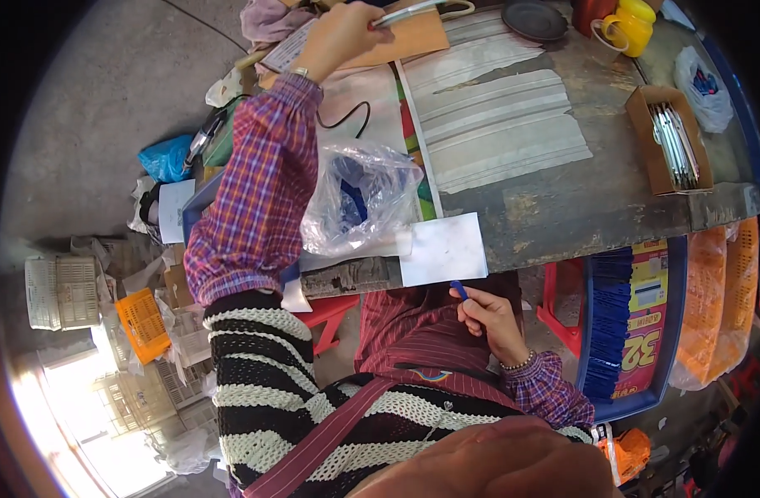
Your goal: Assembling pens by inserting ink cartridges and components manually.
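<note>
In the head view, the person's left hand (342,40) reaches to the far side of the counter (612,191); its grip is closed round a slim pale stick-like item (411,12), which points off to the right above a flat brown piece of card (425,40); the right hand (492,322) is low, in front of the person's lap, its grip pinching a small blue piece (459,290) between thumb and fingers; that piece sticks up just beside the lower edge of a white sheet (444,251), which juts over the near edge of the counter.

Between the two hands lies a crumpled clear plastic bag (322,220) with dark blue pieces showing inside; a bent black cord (347,123) lies just beyond it; to its right are pale ribbed sheets (508,124); farther right stands an open cardboard box (642,124) of slim silvery items (674,145), with a yellow mug (635,26) and a dark round disc (535,19) toward the back; below the counter's right part, a blue tray (675,307) holds rows of dark blue pieces (610,324).
</note>
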Action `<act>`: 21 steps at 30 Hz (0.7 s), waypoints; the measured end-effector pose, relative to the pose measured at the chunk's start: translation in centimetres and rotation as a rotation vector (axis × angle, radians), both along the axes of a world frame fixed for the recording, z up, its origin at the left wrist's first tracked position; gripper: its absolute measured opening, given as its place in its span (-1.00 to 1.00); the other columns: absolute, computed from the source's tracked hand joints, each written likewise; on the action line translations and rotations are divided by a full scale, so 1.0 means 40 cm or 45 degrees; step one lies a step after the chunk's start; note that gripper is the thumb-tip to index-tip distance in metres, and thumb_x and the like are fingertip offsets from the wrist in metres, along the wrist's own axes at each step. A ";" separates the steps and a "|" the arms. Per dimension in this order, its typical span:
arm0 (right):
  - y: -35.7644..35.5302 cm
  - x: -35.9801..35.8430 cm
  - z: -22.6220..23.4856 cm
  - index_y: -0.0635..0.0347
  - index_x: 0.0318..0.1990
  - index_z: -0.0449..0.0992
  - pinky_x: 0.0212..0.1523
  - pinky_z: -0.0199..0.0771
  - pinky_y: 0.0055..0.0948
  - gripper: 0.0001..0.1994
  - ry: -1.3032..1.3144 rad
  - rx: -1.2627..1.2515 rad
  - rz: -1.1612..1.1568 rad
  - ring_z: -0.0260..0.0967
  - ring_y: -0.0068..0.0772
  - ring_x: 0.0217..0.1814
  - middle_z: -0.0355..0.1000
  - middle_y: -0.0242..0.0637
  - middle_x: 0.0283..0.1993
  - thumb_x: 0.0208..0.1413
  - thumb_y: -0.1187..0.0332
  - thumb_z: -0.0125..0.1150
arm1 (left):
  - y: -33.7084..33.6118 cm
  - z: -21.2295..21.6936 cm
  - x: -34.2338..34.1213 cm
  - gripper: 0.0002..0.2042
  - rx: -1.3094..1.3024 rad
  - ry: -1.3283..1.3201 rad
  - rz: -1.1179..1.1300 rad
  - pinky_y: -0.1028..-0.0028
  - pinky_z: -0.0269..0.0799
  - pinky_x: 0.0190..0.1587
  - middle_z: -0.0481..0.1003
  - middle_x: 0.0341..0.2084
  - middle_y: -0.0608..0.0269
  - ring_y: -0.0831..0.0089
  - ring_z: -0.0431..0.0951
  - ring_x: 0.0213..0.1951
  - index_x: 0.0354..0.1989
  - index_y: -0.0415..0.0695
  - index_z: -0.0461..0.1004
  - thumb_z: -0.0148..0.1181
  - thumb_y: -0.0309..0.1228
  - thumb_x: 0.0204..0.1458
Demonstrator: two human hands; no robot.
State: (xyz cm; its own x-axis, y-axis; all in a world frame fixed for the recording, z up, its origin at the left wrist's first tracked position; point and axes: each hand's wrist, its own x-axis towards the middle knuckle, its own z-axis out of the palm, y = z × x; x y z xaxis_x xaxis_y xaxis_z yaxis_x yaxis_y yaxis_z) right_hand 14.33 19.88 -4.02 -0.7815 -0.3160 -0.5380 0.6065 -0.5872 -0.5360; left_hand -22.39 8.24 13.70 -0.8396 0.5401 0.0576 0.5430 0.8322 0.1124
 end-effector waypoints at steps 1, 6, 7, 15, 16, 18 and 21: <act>-0.001 0.000 0.001 0.32 -0.02 0.41 -0.63 0.02 -0.76 -0.73 0.003 -0.006 0.001 0.06 -0.79 -0.63 0.33 -0.45 -0.49 0.14 0.42 0.01 | -0.011 -0.012 -0.050 -0.84 0.107 0.013 -0.070 0.31 0.44 -0.36 0.52 -0.58 0.04 0.16 0.56 -0.44 -0.47 -0.07 0.57 0.25 -0.28 -0.21; 0.005 -0.011 0.001 0.33 -0.02 0.41 -0.64 0.01 -0.76 -0.72 0.008 -0.013 0.067 0.05 -0.79 -0.65 0.35 -0.42 -0.49 0.14 0.43 0.01 | 0.006 -0.071 -0.144 -0.80 0.010 0.449 -0.011 0.28 0.43 -0.36 0.52 -0.53 0.03 0.14 0.54 -0.43 -0.44 -0.08 0.56 0.24 -0.27 -0.24; 0.006 -0.013 -0.002 0.33 -0.02 0.42 -0.64 0.01 -0.77 -0.73 0.010 -0.031 0.078 0.05 -0.79 -0.65 0.36 -0.42 -0.49 0.14 0.43 0.01 | 0.007 -0.087 -0.154 -0.79 0.007 0.518 -0.022 0.26 0.43 -0.34 0.52 -0.52 0.02 0.13 0.54 -0.41 -0.42 -0.09 0.56 0.24 -0.27 -0.24; 0.005 -0.027 -0.004 0.31 -0.05 0.44 -0.61 0.04 -0.78 -0.74 0.044 -0.004 0.176 0.06 -0.82 -0.62 0.35 -0.48 -0.49 0.13 0.43 0.02 | 0.038 -0.080 -0.104 -0.79 0.062 0.461 0.048 0.26 0.43 -0.36 0.51 -0.50 0.02 0.13 0.53 -0.42 -0.36 -0.10 0.55 0.22 -0.34 -0.22; 0.001 -0.026 0.001 0.33 -0.05 0.44 -0.61 0.04 -0.78 -0.75 0.056 0.029 0.181 0.07 -0.81 -0.61 0.35 -0.46 -0.49 0.13 0.44 0.03 | 0.019 -0.079 -0.107 -0.79 0.160 0.391 -0.031 0.27 0.44 -0.36 0.52 -0.49 0.03 0.14 0.54 -0.42 -0.34 -0.10 0.54 0.22 -0.35 -0.21; -0.009 -0.020 0.007 0.33 -0.06 0.44 -0.61 0.05 -0.78 -0.75 0.085 0.046 0.190 0.07 -0.81 -0.61 0.35 -0.47 -0.49 0.12 0.44 0.04 | -0.012 -0.069 -0.086 -0.79 0.255 0.329 -0.101 0.28 0.44 -0.37 0.53 -0.48 0.04 0.15 0.54 -0.42 -0.33 -0.11 0.54 0.22 -0.37 -0.20; -0.020 -0.009 -0.008 0.34 -0.06 0.44 -0.60 0.07 -0.78 -0.74 0.100 0.097 0.157 0.08 -0.81 -0.61 0.35 -0.47 -0.50 0.12 0.44 0.04 | -0.035 -0.088 0.015 -0.81 0.766 -0.376 -0.286 0.42 0.39 -0.41 0.54 -0.42 0.23 0.40 0.52 -0.43 -0.31 -0.18 0.50 0.19 -0.36 -0.07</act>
